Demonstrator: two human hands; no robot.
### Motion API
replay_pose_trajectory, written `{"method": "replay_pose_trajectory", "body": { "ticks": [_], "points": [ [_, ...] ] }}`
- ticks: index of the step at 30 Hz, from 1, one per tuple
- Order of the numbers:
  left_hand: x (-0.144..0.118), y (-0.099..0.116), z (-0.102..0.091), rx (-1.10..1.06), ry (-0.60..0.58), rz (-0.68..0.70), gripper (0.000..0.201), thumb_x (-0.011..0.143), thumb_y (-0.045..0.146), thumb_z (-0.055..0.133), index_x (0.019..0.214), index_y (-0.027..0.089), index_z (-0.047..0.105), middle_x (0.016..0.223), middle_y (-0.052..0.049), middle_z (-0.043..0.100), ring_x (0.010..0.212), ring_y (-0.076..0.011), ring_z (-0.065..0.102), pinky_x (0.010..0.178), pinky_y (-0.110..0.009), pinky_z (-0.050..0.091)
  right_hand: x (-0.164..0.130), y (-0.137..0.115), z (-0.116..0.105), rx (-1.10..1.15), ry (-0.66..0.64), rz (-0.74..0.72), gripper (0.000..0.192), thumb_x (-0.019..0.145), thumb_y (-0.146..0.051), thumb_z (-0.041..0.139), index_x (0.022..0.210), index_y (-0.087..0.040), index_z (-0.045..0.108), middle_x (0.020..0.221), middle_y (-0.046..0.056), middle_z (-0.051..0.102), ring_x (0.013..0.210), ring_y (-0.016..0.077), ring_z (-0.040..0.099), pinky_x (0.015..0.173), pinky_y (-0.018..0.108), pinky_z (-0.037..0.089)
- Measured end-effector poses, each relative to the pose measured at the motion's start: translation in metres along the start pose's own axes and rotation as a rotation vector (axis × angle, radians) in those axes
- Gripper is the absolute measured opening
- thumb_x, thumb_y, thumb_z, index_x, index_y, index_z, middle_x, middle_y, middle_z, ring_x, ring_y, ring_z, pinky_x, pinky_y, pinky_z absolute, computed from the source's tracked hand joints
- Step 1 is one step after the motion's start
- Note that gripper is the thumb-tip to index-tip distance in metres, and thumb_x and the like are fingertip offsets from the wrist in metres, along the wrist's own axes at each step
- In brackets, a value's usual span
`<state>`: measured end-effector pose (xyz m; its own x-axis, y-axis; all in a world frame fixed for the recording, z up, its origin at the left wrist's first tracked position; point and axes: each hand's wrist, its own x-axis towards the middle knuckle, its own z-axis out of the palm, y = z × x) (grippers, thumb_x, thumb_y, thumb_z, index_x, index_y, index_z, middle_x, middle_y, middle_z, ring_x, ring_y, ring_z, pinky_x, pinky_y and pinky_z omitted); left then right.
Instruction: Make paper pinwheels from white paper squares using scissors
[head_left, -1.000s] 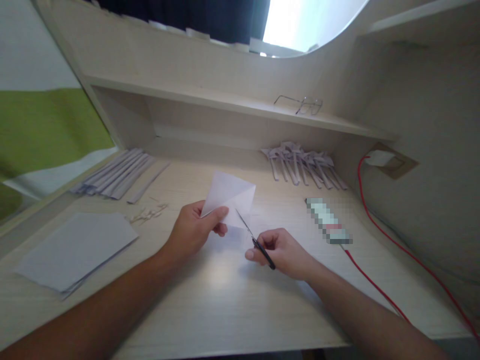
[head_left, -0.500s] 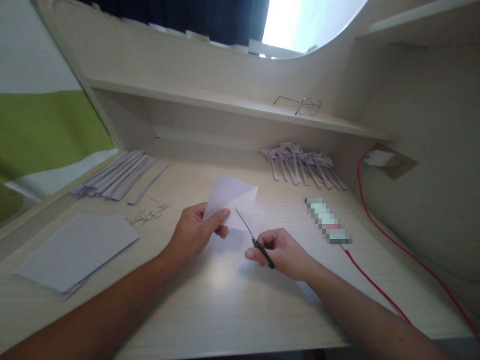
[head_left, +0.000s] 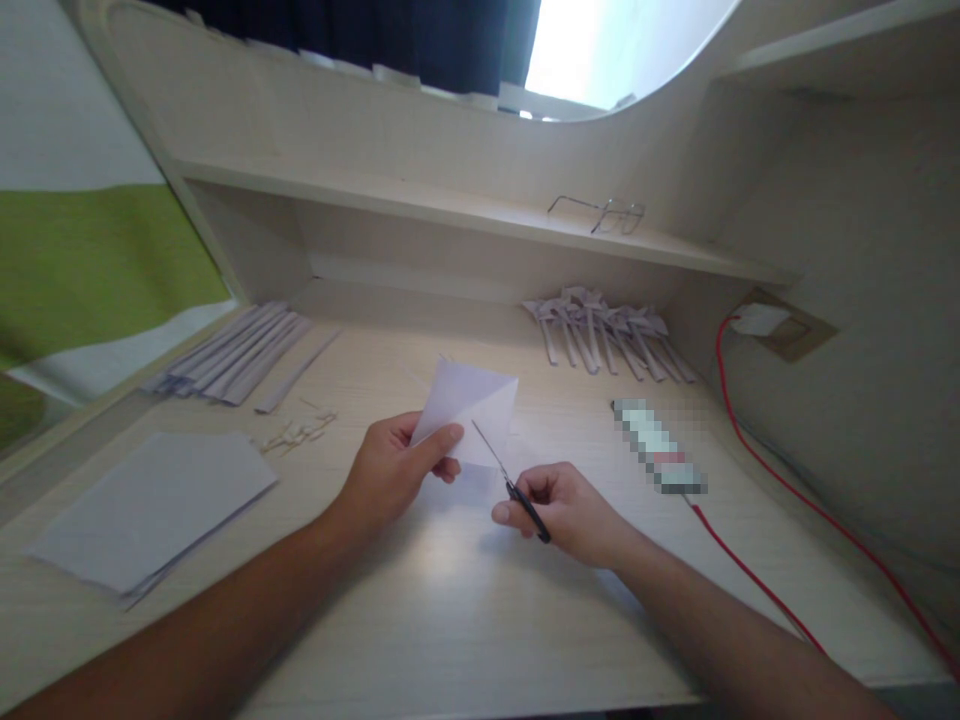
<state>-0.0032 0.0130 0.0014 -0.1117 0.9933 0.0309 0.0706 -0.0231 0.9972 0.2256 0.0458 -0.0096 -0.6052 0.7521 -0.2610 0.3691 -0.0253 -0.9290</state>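
Far left on the desk (head_left: 450, 600) I'm seeing a stack of paper sheets (head_left: 154, 505), w/ a bundle of long paper strips (head_left: 232, 350) lying behind it and a few tiny offcuts (head_left: 300, 432) just beside. Moving in, my left hand (head_left: 394, 470) is pinching the lower left corner of a folded white paper (head_left: 469, 405) btwn thumb and fingers, holding it tilted up off the desk at centre. Next over, my right hand (head_left: 562, 508) is closed around the handles of small scissors (head_left: 506, 475), blades pointing up-left and meeting the paper's lower edge; can't tell if the blades are parted. I'm judging this as the cutting step, right at the start of a snip. Next move prob calls for keeping the sheet taut and steady while the blades are lined up w/ the crease. Further right, folded paper pieces (head_left: 607, 330) are lying in a row near the back, glasses (head_left: 604, 212) resting on the shelf above, and a red cable (head_left: 757, 480) trailing along the right side.
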Motion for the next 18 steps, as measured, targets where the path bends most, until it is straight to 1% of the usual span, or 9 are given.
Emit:
{"method": "replay_pose_trajectory", "body": {
  "ticks": [8,18],
  "points": [
    [-0.0008,0.002,-0.0001,-0.021,-0.002,-0.008,0.032,0.084,0.044,0.072,0.069,0.016,0.067,0.06,-0.002,0.069,0.057,-0.0157,0.062,0.06,-0.028,0.048,0.0002,0.0028,-0.0004,0.009,0.009,0.006,0.05,0.075,-0.055,0.081,0.056,-0.017,0.056,0.05,-0.006,0.047,0.047,0.0074,0.034,0.048,0.026,0.023],
    [-0.0005,0.0036,0.0005,-0.041,-0.004,-0.016,0.03,0.083,0.042,0.073,0.069,0.016,0.067,0.059,-0.002,0.069,0.056,-0.0155,0.062,0.059,-0.028,0.048,0.0009,0.001,-0.0007,0.013,0.006,0.006,0.05,0.074,-0.055,0.082,0.055,-0.017,0.055,0.049,-0.006,0.046,0.047,0.0073,0.034,0.048,0.026,0.023]
  ]
}}
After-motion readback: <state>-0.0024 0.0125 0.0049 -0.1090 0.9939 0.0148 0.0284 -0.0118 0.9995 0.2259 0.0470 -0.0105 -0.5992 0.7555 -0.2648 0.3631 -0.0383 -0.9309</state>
